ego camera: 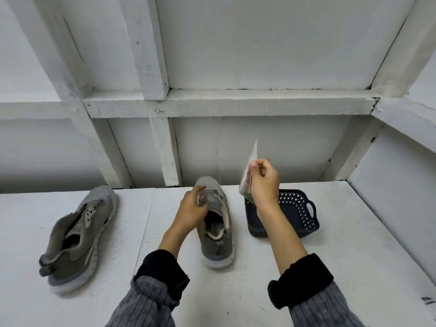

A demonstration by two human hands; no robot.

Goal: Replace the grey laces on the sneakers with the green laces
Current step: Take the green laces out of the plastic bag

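**Hands at the middle sneaker, right hand lifted with a blurred pale item**

White painted boards form the surface (pixel 330 267), backed by a white wall crossed with timber framing (pixel 226 103). Two grey sneakers sit on it, well apart. The left sneaker (pixel 77 234) lies tilted onto its side near the left edge of view, heel toward the camera, its eyelet area visible. The middle sneaker (pixel 215 223) stands upright on its sole, toe pointing to the wall, heel nearest the person.

The left hand (pixel 192 210) rests on the middle sneaker's tongue and lace area, fingers curled onto the upper; whether it pinches a lace cannot be told. The right hand (pixel 263 182) is raised above the surface, its fingers pinched together on a pale, motion-blurred item (pixel 247 178) that stands up past the fingertips. What the item is cannot be told.

Just right of the middle sneaker sits a dark perforated plastic basket (pixel 299 208) with a side handle, partly hidden behind the right forearm. No green laces can be made out. Both arms wear grey ribbed sleeves (pixel 146 303) with black cuffs.
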